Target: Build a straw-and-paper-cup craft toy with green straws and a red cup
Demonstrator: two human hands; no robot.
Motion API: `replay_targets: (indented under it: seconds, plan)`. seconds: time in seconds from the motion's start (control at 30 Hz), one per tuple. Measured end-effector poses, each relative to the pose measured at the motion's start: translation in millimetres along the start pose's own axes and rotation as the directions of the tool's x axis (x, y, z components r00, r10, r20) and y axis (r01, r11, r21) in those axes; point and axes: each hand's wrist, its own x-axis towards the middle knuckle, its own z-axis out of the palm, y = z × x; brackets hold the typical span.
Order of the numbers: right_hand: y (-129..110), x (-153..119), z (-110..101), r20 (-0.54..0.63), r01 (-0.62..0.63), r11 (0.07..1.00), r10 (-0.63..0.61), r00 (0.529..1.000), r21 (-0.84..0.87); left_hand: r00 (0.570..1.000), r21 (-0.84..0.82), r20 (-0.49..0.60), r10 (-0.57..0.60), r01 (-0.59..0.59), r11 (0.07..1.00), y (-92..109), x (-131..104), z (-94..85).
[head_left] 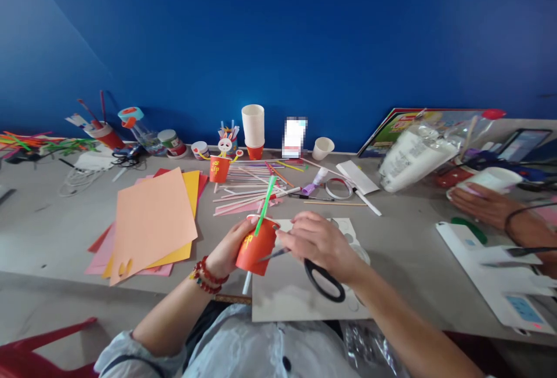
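Note:
An orange paper cup (256, 250) with yellow lettering is gripped by my left hand (230, 247), which wears red bead bracelets. A bright green strip (266, 204) stands up at the cup's rim, and a white stick shows below the cup. My right hand (319, 241) holds black-handled scissors (324, 283); their blades point left, across the cup's front. The fingertips of that hand are close to the cup's right edge. Under both hands lies a grey-white board (287, 302).
Colored paper sheets (152, 221) lie at left. Behind are a decorated rabbit cup (219, 170), stacked white cups (253, 125), thin sticks (248, 177) and a tape roll (339, 189). At right, another person's hand (483, 207) holds a white cup, near a power strip (474, 270).

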Motion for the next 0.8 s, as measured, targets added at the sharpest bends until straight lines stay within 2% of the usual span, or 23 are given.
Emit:
replay_targets:
  seconds: [0.03, 0.07, 0.1, 0.13, 0.2, 0.23, 0.3, 0.37, 0.43, 0.5, 0.6, 0.67, 0.73, 0.8]
  plan:
    - [-3.0, -0.9, 1.0, -0.019, -0.118, 0.984, 0.121, 0.992, 0.131, 0.997, 0.009, -0.010, 0.076, -0.076, 0.997, -1.8, 0.5, 0.1]
    - [-6.5, -1.8, 3.1, -0.030, -0.250, 0.923, 0.270, 0.962, 0.292, 0.987, 0.015, -0.019, 0.158, -0.158, 0.987, -3.5, 1.0, 0.4]
    - [-10.2, -2.5, 5.9, -0.024, -0.368, 0.811, 0.424, 0.905, 0.455, 0.972, 0.018, -0.025, 0.233, -0.233, 0.972, -5.1, 1.4, 1.0]
    - [-13.6, -3.0, 9.0, 0.000, -0.450, 0.667, 0.560, 0.829, 0.594, 0.956, 0.017, -0.025, 0.292, -0.292, 0.956, -6.3, 1.8, 1.7]
    - [-18.8, -2.8, 14.9, 0.045, -0.487, 0.413, 0.726, 0.686, 0.769, 0.934, 0.017, -0.016, 0.358, -0.357, 0.934, -7.9, 2.0, 3.3]
    - [-20.4, -2.1, 16.9, 0.056, -0.478, 0.337, 0.769, 0.637, 0.811, 0.929, 0.022, -0.007, 0.369, -0.369, 0.929, -8.3, 1.9, 4.0]
    - [-22.1, -0.3, 18.5, 0.080, -0.471, 0.263, 0.802, 0.592, 0.842, 0.928, 0.038, 0.008, 0.373, -0.373, 0.927, -9.1, 1.8, 4.3]
    - [-23.5, 2.0, 17.2, 0.100, -0.462, 0.227, 0.807, 0.582, 0.857, 0.920, 0.065, 0.017, 0.393, -0.393, 0.917, -10.3, 2.2, 3.1]
    - [-26.1, 4.5, 15.0, 0.124, -0.453, 0.180, 0.816, 0.564, 0.873, 0.893, 0.104, 0.026, 0.450, -0.450, 0.887, -12.0, 3.3, 0.8]
    - [-29.8, 7.2, 13.5, 0.166, -0.437, 0.090, 0.842, 0.513, 0.895, 0.847, 0.177, 0.046, 0.530, -0.529, 0.830, -13.2, 4.2, -1.6]
    - [-35.6, 10.2, 14.7, 0.296, -0.390, -0.135, 0.872, 0.389, 0.911, 0.761, 0.357, 0.082, 0.643, -0.625, 0.694, -12.9, 3.3, -3.4]
    - [-38.2, 10.9, 17.2, 0.392, -0.314, -0.292, 0.859, 0.329, 0.903, 0.706, 0.493, 0.102, 0.701, -0.648, 0.580, -11.5, 2.1, -3.8]
    - [-39.3, 10.3, 20.4, 0.462, -0.207, -0.415, 0.829, 0.315, 0.886, 0.615, 0.591, 0.147, 0.774, -0.683, 0.430, -10.4, 2.4, -5.2]
    - [-38.8, 9.3, 23.5, 0.495, -0.113, -0.487, 0.804, 0.330, 0.866, 0.472, 0.636, 0.230, 0.851, -0.735, 0.235, -10.0, 4.8, -8.1]
